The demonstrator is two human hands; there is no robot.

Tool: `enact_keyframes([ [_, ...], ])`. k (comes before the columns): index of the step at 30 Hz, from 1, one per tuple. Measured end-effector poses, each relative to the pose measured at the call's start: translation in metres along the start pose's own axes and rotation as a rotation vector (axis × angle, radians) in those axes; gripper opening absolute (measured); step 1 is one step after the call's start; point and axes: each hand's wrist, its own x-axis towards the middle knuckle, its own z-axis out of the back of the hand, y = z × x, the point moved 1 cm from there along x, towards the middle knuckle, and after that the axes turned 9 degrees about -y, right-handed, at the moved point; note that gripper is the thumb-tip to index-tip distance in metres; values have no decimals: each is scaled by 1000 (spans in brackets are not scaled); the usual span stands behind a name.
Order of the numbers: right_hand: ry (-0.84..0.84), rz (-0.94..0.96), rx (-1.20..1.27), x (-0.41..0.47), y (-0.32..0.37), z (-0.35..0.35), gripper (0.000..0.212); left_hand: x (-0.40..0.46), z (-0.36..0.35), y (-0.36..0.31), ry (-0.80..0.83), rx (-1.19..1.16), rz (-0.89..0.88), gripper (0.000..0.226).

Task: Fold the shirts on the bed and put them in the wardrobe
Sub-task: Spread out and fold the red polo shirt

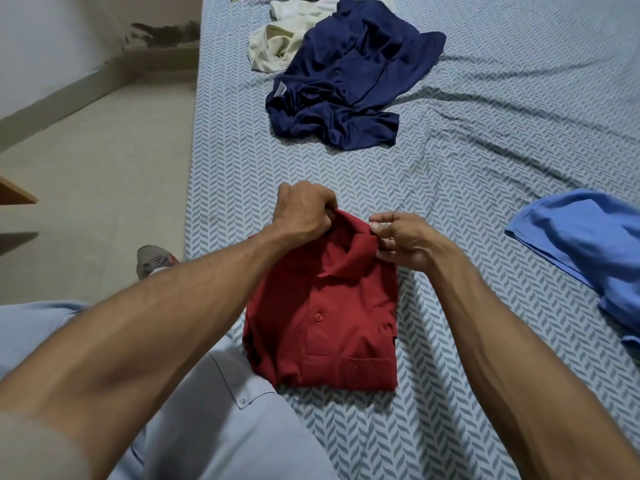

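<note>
Currently: both hands pinch folded red polo shirt (325,317) collar
Left hand (301,213) fingers curled, tips hidden in fabric; right hand (401,240) thumb and forefinger clamped on collar

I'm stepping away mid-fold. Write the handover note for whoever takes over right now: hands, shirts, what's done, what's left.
Left hand: grips the far left of the red polo shirt's collar.
Right hand: fingers pinch the collar's right side.
Red polo: folded into a rectangle at the bed's near edge, collar being tidied.
Navy shirt, cream garment and light blue shirt: unfolded on the bed.
Left: fold those, then put everything away; the wardrobe is out of view.
</note>
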Motion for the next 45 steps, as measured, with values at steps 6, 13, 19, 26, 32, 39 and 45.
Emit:
enact_keyframes([
  [6, 121, -32, 24, -8, -4, 5, 27, 3, -5, 1, 50, -69, -20, 30],
  [13, -71, 68, 103, -15, -18, 2, 31, 7, -8, -27, 79, 69, -247, 17],
  [19, -34, 89, 88, -25, -37, -6, 52, 10, -9, -28, 61, 83, -189, 19],
  [26, 13, 135, -108, -27, -41, 7, 59, 13, -10, -24, 84, 5, -24, 22],
  [32, -187, 654, -449, -26, -4, 5, 43, 0, -12, -22, 41, -105, 18, 39],
  [39, 61, 1000, -1243, 14, 22, -3, 42, -40, -13, -23, 76, -251, 133, 32],
  [45, 119, 1064, -1300, 17, 25, -8, 45, -52, -19, -28, 201, -300, 350, 32],
])
